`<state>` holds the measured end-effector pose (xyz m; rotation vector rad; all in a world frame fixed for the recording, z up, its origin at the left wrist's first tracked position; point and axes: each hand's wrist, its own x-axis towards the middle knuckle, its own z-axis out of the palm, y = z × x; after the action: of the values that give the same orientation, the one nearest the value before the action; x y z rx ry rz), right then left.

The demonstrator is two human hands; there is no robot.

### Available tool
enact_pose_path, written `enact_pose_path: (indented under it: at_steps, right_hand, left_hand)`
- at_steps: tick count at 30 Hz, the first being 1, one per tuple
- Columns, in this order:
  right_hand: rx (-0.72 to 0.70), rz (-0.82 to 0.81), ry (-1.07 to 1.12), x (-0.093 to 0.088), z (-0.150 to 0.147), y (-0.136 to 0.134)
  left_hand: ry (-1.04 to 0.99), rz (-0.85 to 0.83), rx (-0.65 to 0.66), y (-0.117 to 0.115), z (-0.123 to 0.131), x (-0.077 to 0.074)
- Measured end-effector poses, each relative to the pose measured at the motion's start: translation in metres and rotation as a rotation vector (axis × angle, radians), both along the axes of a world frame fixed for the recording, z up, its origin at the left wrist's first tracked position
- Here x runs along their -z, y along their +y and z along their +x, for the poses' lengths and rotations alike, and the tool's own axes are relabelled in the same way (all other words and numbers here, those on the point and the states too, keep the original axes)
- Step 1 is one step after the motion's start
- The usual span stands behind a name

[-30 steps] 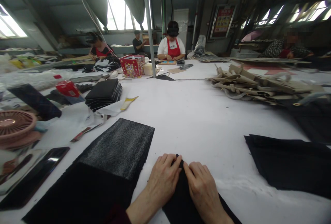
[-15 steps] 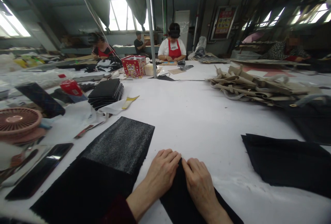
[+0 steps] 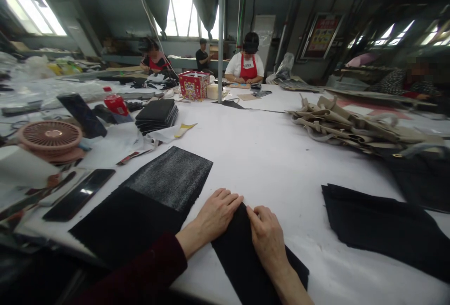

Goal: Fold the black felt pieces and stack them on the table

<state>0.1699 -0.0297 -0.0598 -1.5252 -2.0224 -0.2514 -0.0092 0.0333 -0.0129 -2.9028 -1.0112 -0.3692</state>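
Note:
A strip of black fabric (image 3: pixel 236 253), folded over lengthwise, lies on the white table in front of me. My left hand (image 3: pixel 220 211) is closed at its far left corner, fingers curled over the edge. On the right side of the fold, my right hand (image 3: pixel 266 234) pinches the fabric with thumb and fingers. Only a small gap parts the two hands; parts of the fingertips are hidden. Left of them lies a flat black fabric panel (image 3: pixel 130 223) with a greyish, coated-looking patch (image 3: pixel 172 178) at its far end.
Black fabric pieces (image 3: pixel 383 230) lie at right, beyond them a heap of beige straps and fabric (image 3: pixel 355 124). At left are a phone (image 3: pixel 79 194), a pink fan (image 3: pixel 51 138) and a stack of black pieces (image 3: pixel 156 112). A pole (image 3: pixel 221 37) stands ahead; co-workers sit beyond.
The view has shifted, so the left-side items appear farther right. Both hands stay at the far end of the folded fabric, with only slight finger movement.

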Motion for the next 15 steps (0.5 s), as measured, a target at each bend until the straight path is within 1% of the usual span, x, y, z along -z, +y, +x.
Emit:
enact_pose_path:
  at_steps: [5,11,15]
  right_hand:
    - [-0.006,-0.004,-0.008,0.0,0.003,-0.005]
    - [0.034,0.006,-0.052,-0.001,-0.001,0.003]
    - [0.027,-0.015,-0.042,-0.001,0.0,0.002]
  left_hand:
    - [0.034,0.019,0.023,0.002,-0.002,-0.001]
    - [0.076,0.077,0.047,0.012,-0.003,-0.004]
    - [0.118,0.082,0.056,0.011,0.0,-0.004]
